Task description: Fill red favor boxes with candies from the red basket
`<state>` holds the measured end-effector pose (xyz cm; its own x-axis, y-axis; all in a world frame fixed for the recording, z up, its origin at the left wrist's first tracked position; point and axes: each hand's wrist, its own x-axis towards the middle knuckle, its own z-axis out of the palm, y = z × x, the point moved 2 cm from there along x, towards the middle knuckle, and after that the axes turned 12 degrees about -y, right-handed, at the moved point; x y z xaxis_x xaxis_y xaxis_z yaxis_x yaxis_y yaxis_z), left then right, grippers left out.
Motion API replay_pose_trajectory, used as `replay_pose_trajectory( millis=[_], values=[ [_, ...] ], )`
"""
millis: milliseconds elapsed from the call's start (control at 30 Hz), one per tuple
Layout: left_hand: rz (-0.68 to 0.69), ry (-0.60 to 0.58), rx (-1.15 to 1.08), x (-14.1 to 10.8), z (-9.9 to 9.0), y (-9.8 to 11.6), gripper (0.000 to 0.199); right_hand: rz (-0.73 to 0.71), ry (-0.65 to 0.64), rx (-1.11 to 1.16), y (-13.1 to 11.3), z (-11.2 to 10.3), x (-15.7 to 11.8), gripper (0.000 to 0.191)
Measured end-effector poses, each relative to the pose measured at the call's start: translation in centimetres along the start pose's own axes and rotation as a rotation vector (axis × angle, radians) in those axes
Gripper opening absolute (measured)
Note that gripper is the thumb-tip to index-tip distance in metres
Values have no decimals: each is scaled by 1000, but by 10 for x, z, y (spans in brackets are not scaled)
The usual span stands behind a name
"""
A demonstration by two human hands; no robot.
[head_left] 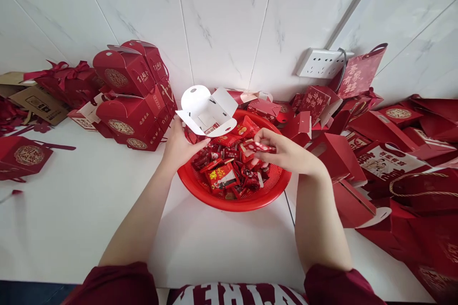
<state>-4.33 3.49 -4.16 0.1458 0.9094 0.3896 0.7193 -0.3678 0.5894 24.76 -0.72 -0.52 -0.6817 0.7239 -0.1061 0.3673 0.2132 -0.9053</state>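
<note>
An open gift box (pixel 207 110), white inside with its flaps spread, is held at its left side by my left hand (pixel 179 145), above the back left of a red plastic basket (pixel 234 205). Something small and red lies inside the box. Wrapped red sweets and packets (pixel 223 177) fill the basket. Over the basket's right part, my right hand (pixel 277 151) is closed on a red packet (pixel 263 147), held between thumb and fingers.
Closed red boxes (pixel 123 116) stand stacked at the left, beside ribboned boxes. One red box (pixel 26 157) sits at the far left. Many red boxes and bags (pixel 390 162) crowd the right. A power strip (pixel 320 63) is on the tiled wall.
</note>
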Motion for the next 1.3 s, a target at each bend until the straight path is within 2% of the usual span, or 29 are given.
replay_pose_trajectory(
  millis=[33, 100, 233, 367, 467, 567, 633, 833, 1000, 1100, 1167, 1300],
  values=[
    [30, -12, -5, -1, -2, 6, 82, -51, 5, 123, 1, 2, -6, 26],
    [93, -122, -31, -4, -7, 22, 80, -146, 59, 270, 0, 3, -16, 31],
    [254, -507, -184, -15, -11, 50, 71, -265, 230, 387, -6, -6, -32, 41],
    [357, -742, -267, -22, -2, 57, 83, -299, 322, 327, -13, -12, -43, 40],
    [344, -816, -312, -21, 4, 55, 86, -276, 408, 235, -14, -12, -39, 37],
    [339, -842, -335, -19, 6, 56, 69, -267, 424, 203, -12, -9, -28, 27],
    [348, -862, -356, -18, 5, 57, 61, -290, 414, 227, -10, -6, -22, 29],
    [425, -796, -315, -16, 10, 56, 70, -327, 441, 303, -8, -4, -17, 37],
    [305, -542, -174, -18, 10, 45, 81, -335, 682, 309, -7, -7, -15, 32],
    [261, -517, -109, -19, 10, 43, 81, -282, 774, 293, -7, -8, -15, 24],
    [249, -507, -108, -20, 10, 44, 81, -265, 788, 246, -9, -7, -17, 23],
    [223, -484, -135, -20, 10, 45, 83, -271, 698, 180, -21, 2, -24, 26]
  ],
)
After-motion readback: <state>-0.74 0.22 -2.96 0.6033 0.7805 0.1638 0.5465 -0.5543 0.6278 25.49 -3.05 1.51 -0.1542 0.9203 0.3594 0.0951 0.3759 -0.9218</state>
